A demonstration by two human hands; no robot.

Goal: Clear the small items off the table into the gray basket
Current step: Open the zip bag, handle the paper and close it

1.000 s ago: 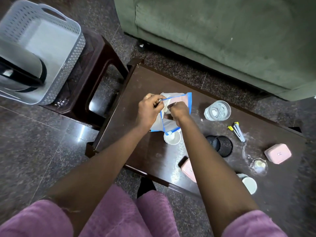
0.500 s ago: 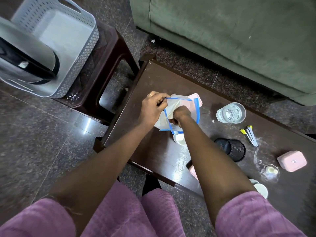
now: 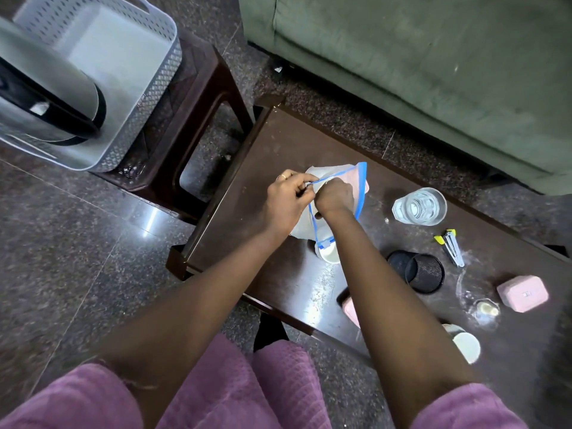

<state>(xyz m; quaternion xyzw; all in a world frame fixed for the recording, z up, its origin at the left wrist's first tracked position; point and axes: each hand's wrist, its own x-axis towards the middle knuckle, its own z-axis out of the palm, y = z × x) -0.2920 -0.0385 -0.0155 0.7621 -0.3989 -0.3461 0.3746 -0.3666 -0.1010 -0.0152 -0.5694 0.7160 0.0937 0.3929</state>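
Observation:
A clear zip bag with a blue edge (image 3: 359,184) is held above the dark wooden table (image 3: 266,168). My left hand (image 3: 288,202) pinches its blue rim at the left. My right hand (image 3: 334,196) is pushed into the bag's mouth, its fingers hidden inside; something pink shows through the plastic. The gray basket (image 3: 148,97) stands on a dark stool at the upper left, with a gray and black helmet-like thing (image 3: 52,97) in it.
On the table lie a small white cup (image 3: 329,253), a glass of water (image 3: 419,207), a stapler (image 3: 452,246), a black mesh holder (image 3: 424,272), a pink box (image 3: 523,294), a white lid (image 3: 465,346). A green sofa (image 3: 433,72) stands behind.
The view has shifted, so everything sits lower and further right. My right hand has gone deeper into the bag while the left keeps hold of the rim.

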